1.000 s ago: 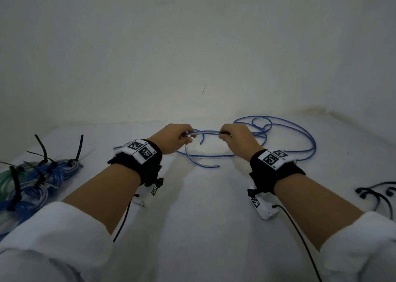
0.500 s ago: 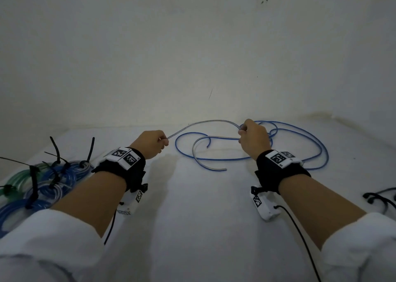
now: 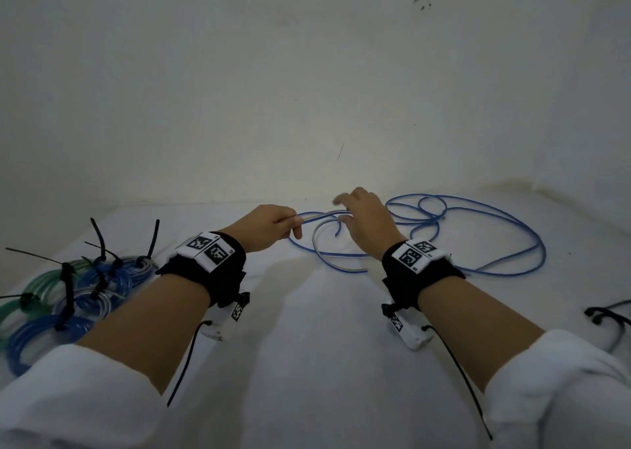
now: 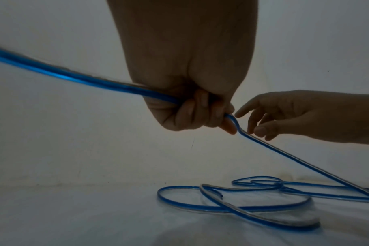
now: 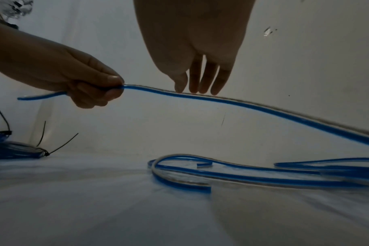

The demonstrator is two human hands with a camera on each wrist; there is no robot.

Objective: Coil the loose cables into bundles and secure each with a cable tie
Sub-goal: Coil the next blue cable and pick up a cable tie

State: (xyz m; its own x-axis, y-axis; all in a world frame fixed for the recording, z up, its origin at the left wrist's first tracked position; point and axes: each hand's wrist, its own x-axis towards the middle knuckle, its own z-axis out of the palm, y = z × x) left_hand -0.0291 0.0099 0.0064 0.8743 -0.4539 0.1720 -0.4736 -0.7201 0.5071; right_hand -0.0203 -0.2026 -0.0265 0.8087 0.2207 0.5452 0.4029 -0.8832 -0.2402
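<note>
Gripping blue cable, left hand; right hand seemingly loose above.

Blue cable sprawls loose at 1 o'clock, one end lifted; tied blue-green bundles lie at 9 o'clock, black ties upright.

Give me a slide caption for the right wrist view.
Left hand grips the blue cable; right hand open above it.
</note>
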